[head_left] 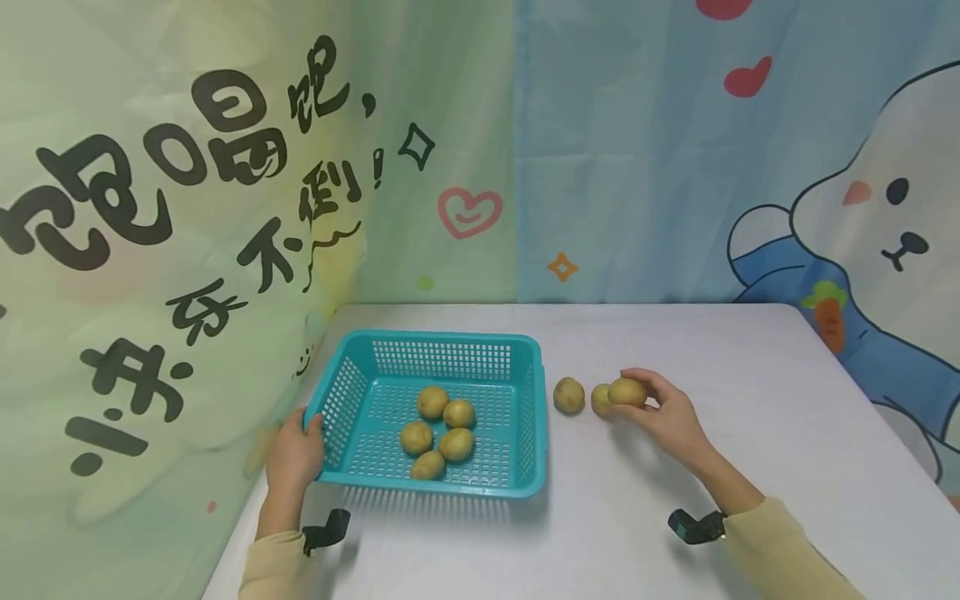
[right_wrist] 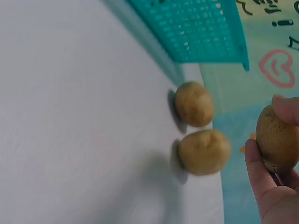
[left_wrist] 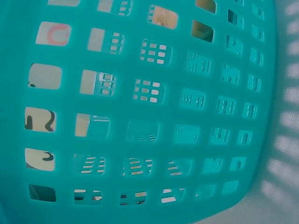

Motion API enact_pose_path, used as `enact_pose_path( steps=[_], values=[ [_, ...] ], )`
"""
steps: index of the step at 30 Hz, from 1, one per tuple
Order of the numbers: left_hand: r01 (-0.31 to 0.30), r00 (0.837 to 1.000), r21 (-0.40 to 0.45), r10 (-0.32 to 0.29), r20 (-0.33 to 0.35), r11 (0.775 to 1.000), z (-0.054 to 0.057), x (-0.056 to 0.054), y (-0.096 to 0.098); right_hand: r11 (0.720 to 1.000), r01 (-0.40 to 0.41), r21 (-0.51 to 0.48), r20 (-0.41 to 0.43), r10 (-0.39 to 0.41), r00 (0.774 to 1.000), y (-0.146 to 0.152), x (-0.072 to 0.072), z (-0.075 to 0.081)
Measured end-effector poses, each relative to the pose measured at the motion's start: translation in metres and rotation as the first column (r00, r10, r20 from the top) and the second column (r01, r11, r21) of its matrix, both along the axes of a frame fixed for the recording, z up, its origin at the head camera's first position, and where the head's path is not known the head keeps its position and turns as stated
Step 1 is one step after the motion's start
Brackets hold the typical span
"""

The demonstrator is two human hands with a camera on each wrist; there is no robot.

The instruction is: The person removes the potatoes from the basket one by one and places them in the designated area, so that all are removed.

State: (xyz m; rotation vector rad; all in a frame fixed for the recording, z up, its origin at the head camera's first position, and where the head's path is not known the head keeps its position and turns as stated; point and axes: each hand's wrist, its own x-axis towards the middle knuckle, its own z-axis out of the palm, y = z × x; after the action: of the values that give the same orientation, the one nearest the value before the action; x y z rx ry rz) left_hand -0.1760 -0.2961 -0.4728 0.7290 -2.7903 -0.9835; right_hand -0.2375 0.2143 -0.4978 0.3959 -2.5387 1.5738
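Observation:
My left hand grips the left rim of a turquoise plastic basket with slotted walls. Several potatoes lie inside, grouped around the middle of its floor. Between the thumb and fingers of my right hand is a potato, held above the table to the right of the basket. Two more potatoes rest on the table there: one close to the basket's right wall, the other partly hidden behind the held potato in the head view. The basket's perforated wall fills most of the left wrist view.
A white-covered table supports everything. Behind it and along the left hang printed curtains with hearts, lettering and a cartoon bear. Small dark devices are strapped at both wrists, one on the left and one on the right.

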Motion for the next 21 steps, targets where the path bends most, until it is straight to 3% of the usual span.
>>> enact_pose_path(
  steps=[5, 16, 21],
  values=[
    [-0.006, 1.0, -0.003, 0.006, -0.005, 1.0, -0.001, 0.001, -0.001, 0.997, 0.061, 0.048, 0.049, -0.064, 0.997, 0.011, -0.003, -0.01],
    [0.005, 1.0, -0.003, -0.005, -0.023, 1.0, -0.001, 0.0, -0.001, 0.989, 0.105, 0.109, 0.153, -0.121, 0.981, 0.032, -0.013, -0.03],
    [0.011, 1.0, 0.001, -0.011, -0.025, 1.0, -0.001, 0.0, -0.001, 0.978, 0.124, 0.168, 0.146, -0.149, 0.978, 0.036, -0.02, -0.039]
  ],
)
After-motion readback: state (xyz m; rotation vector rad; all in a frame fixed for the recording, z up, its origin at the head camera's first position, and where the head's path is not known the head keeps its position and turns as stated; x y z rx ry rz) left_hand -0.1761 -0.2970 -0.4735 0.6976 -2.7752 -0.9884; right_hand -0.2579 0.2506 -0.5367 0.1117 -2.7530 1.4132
